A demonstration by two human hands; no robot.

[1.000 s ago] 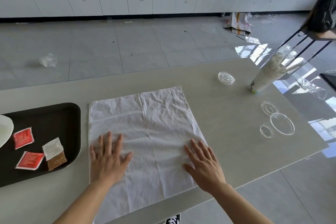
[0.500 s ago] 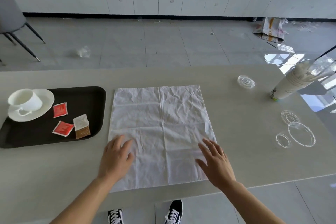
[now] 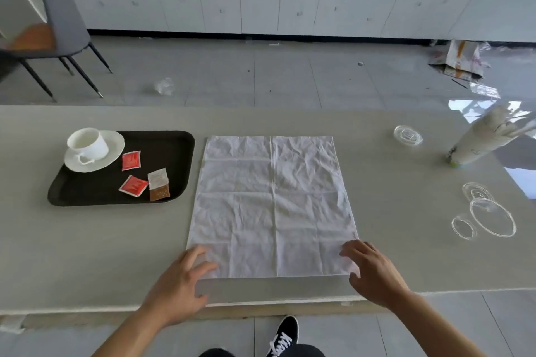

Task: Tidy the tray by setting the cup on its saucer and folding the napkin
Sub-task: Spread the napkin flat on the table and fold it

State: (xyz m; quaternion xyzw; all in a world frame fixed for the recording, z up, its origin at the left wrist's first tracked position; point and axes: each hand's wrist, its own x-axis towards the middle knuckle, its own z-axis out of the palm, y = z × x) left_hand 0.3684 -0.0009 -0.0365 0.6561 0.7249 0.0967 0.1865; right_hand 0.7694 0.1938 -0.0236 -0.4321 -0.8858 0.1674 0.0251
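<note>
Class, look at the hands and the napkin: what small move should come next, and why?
Probably pinch the napkin's two near corners and lift them toward its far edge for the first fold. It lies flat and unfolded on the table, the left hand and right hand sit at those corners, and the cup is already on its saucer.

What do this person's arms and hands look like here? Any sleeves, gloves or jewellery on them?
Both arms are bare as far as the picture shows: no sleeves reach the forearms. The left hand and right hand wear no gloves, and no rings, watch or bracelet show on the fingers or wrists. Lower down, a black sneaker with white laces and dark trousers are visible.
</note>
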